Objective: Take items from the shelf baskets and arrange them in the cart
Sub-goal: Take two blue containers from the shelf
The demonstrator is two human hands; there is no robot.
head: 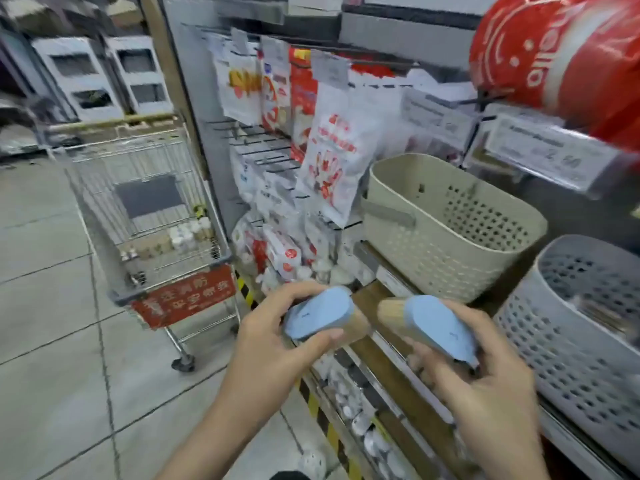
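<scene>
My left hand (pixel 277 327) grips a small pack with a light-blue cap and a tan bundle end (pixel 322 315). My right hand (pixel 485 368) grips a second pack of the same kind (pixel 433 323). Both packs are held side by side in front of the shelf edge, below the beige perforated basket (pixel 450 230). A grey perforated basket (pixel 581 327) stands to its right on the same shelf. The wire shopping cart (pixel 152 216) stands to the left on the tiled floor, with several small white and tan items lying in its bottom.
Hanging packets of gloves and bags (pixel 329 161) fill the pegs between cart and baskets. A red bag (pixel 561 53) bulges out at the top right above price tags (pixel 540 150). Lower shelves hold small white items. Yellow-black tape marks the shelf base (pixel 322 417).
</scene>
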